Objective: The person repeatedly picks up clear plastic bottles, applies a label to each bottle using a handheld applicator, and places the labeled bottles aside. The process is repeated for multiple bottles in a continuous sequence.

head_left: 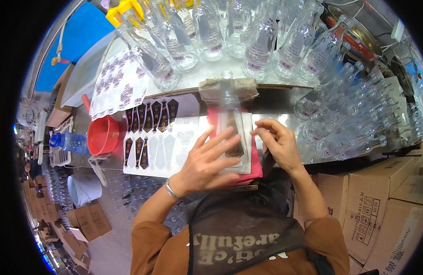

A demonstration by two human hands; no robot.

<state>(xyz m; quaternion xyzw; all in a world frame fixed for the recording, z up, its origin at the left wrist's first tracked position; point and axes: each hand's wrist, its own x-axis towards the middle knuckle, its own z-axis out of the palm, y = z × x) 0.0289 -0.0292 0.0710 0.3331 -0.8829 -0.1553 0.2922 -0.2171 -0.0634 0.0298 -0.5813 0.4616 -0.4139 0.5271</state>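
Far on the left, a small blue plastic bottle lies on its side. Just beside it sits a round red plastic bowl, smooth and shiny. Below them, on the floor, stands a pale round bucket, with flat brown cardboard pieces near it.

Next comes a white sheet of stickers lying flat on the tabletop. The stickers are dark and long, shaped a bit like neckties. Some spots on the sheet are bare.

The left hand is spread wide, fingers flat, pressing on the side of a clear glass bottle. The bottle lies on a red cloth in the middle of the tabletop, its thin neck pointing far away. A dark sticker shows on its see-through side.

The right hand touches the right edge of the same bottle, with its fingers curled and pinched narrow.

Farther away and to the right, lots of empty glass bottles stand and lie close together, all clear and shiny. Near on the right are brown cardboard boxes, square and stacked.
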